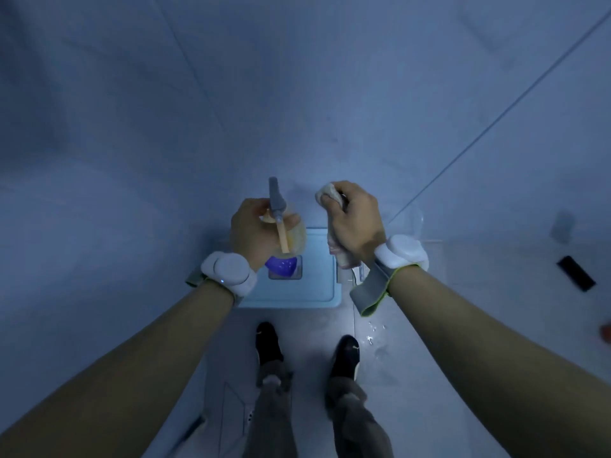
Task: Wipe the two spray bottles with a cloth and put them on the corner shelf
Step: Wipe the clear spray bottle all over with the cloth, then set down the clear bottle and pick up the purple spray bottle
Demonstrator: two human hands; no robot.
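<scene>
My left hand (254, 233) grips a spray bottle (291, 238) with a clear yellowish body, a grey spray head (275, 198) pointing away from me and an orange trigger. My right hand (353, 223) is closed around a bunched pale cloth (327, 193), whose end hangs below the fist. Cloth and bottle are a short gap apart, both held at waist height over the floor. Only this one spray bottle shows. I cannot make out a corner shelf in this dim view.
Below my hands lies a light blue square lid or tray (314, 285) with a blue-purple round object (281, 266) in it. Tiled walls meet in a corner ahead. My shoes stand on the wet floor. A black flat object (577, 273) lies at right.
</scene>
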